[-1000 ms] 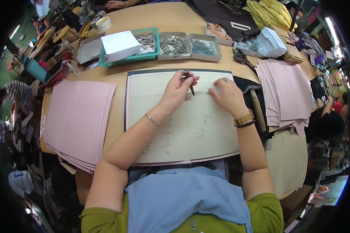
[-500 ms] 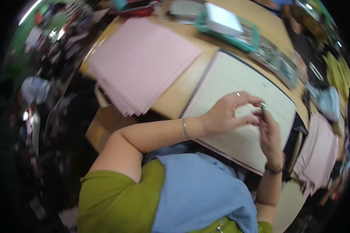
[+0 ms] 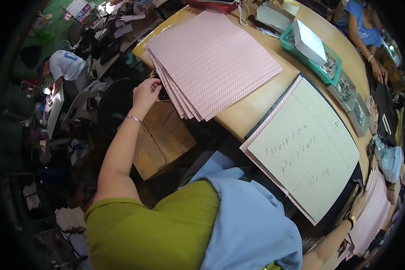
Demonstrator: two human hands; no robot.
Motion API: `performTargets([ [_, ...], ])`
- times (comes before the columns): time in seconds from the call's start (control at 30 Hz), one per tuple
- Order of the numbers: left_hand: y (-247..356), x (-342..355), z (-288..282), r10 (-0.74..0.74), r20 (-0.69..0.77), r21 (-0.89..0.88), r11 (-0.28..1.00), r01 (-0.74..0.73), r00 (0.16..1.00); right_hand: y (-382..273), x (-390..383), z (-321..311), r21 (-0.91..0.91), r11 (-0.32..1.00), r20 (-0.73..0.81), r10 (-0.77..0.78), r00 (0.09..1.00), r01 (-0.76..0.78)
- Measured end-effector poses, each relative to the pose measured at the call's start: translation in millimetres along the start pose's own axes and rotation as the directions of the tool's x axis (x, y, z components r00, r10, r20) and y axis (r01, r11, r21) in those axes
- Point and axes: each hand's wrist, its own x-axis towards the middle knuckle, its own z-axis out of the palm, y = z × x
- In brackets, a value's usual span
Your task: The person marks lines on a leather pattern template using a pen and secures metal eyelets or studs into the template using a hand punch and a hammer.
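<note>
My left hand (image 3: 147,93) is at the table's left edge, beside the corner of a fanned stack of pink, herringbone-textured sheets (image 3: 211,58). Its fingers are curled together, and whatever they hold is too small or hidden to make out. Far to the right, my right hand (image 3: 358,204) reaches low by the table edge, against another pile of pink sheets (image 3: 371,211); its fingers are mostly hidden. Between the hands lies a cream pattern board (image 3: 306,148) with handwriting and ruled lines, on top of pink sheet and a dark board.
A teal basket (image 3: 333,81) holds small metal parts and a white box (image 3: 309,41). Grey trays of hardware (image 3: 344,90) stand beside it. Below my left arm is a brown carton (image 3: 159,144). Co-workers are at the far right (image 3: 364,27) and left (image 3: 67,65).
My hands were together over the pattern board, at a small shiny thing. They have parted: the left went to the table's left edge, the right down to the pink pile. The view has shifted.
</note>
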Motion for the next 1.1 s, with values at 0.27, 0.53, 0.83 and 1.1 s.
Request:
performTargets([
  [0.27, -7, 22, 31, -0.015, 0.450, 0.608, 0.738, -0.294, 0.893, -49, -29, -13, 0.053, 0.998, -0.008, -0.028, 1.000, 0.028],
  [0.53, -37, 25, 66, 0.132, 0.389, 0.657, 0.655, -0.374, 0.912, -67, -4, -4, -0.117, 0.993, -0.140, -0.045, 0.989, 0.028],
  [0.83, -23, 28, 62, 0.107, 0.556, 0.684, 0.504, -0.527, 0.824, -100, 27, 8, -0.303, 0.953, -0.101, -0.032, 0.994, 0.000],
  [1.1, -16, 17, 57, 0.166, 0.410, 0.600, 0.691, -0.402, 0.897, -115, 24, 6, -0.302, 0.951, -0.071, -0.088, 0.994, 0.063],
])
